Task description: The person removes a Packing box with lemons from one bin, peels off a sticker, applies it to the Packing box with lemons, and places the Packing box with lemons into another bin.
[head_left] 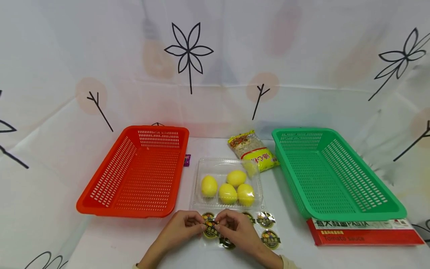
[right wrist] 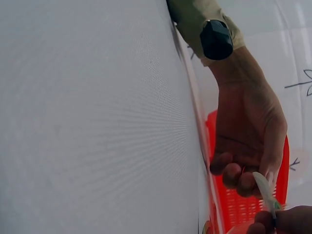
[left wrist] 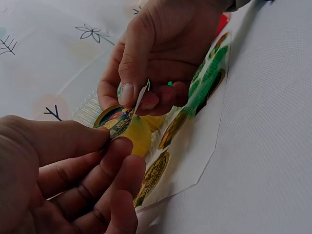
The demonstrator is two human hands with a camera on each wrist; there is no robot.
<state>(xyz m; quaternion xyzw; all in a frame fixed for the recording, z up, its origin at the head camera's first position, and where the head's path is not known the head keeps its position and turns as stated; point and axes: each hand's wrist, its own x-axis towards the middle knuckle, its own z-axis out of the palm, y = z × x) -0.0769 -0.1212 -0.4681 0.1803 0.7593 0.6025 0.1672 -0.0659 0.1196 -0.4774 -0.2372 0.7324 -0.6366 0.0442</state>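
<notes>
Currently left hand [head_left: 179,231] and right hand [head_left: 241,229] pinch a round black-and-gold paper sticker [left wrist: 116,118]; clear rectangular plastic box [head_left: 216,165] just beyond.

Staged tabletop set-up, kind of room not determinable: white desk [head_left: 111,239], flower-printed cloth backdrop [head_left: 215,104] behind and at both sides, red basket [head_left: 147,179], green basket [head_left: 326,179].

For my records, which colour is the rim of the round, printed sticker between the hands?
Gold; the round sticker shows best in the left wrist view.
</notes>
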